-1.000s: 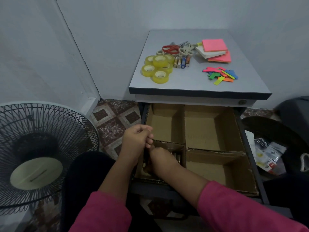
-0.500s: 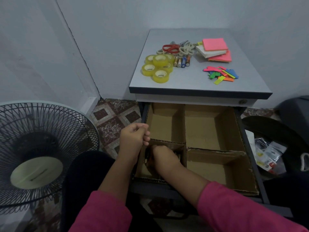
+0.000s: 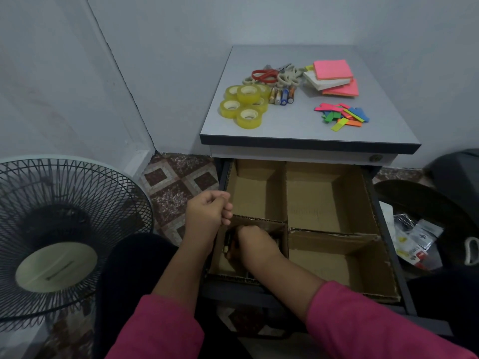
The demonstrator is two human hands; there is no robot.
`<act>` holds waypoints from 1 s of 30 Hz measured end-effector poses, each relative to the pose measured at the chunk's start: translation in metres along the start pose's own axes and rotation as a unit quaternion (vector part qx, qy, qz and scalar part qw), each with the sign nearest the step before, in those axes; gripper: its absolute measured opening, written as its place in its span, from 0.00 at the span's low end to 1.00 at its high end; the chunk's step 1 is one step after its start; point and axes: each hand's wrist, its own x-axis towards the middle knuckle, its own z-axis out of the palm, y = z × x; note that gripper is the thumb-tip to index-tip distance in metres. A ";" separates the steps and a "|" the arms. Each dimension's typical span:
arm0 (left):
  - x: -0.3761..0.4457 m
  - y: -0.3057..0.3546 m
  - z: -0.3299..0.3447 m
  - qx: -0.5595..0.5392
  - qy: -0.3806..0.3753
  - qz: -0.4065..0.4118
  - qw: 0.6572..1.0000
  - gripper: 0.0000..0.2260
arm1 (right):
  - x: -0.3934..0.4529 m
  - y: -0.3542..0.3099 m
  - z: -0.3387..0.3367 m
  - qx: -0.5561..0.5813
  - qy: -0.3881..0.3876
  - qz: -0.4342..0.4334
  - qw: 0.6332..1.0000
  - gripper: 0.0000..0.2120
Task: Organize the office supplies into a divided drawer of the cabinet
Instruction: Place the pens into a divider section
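The cabinet's top drawer (image 3: 383, 229) is pulled open and lined with cardboard dividers (image 3: 286, 203) that form four compartments. My right hand (image 3: 255, 246) reaches down into the near-left compartment, next to some small dark objects (image 3: 228, 242). Its fingers are hidden, so its grip is unclear. My left hand (image 3: 207, 215) hovers curled over the drawer's left edge, with nothing showing in it. On the cabinet top (image 3: 298, 125) lie yellow tape rolls (image 3: 245, 104), batteries (image 3: 282, 95), scissors (image 3: 264, 75), sticky note pads (image 3: 333, 76) and coloured flags (image 3: 342, 116).
A floor fan (image 3: 57, 242) stands close on the left. A dark bin (image 3: 427, 216) with plastic wrappers (image 3: 414, 244) is on the right of the drawer. Walls close in behind the cabinet. The other three compartments hold nothing.
My right hand has shifted slightly inside the near-left compartment. My left hand has stayed curled above the drawer's left edge.
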 end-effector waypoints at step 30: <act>0.001 0.021 0.031 0.229 -0.034 0.177 0.957 0.08 | -0.006 0.035 -0.129 0.018 0.428 -0.093 0.899 0.05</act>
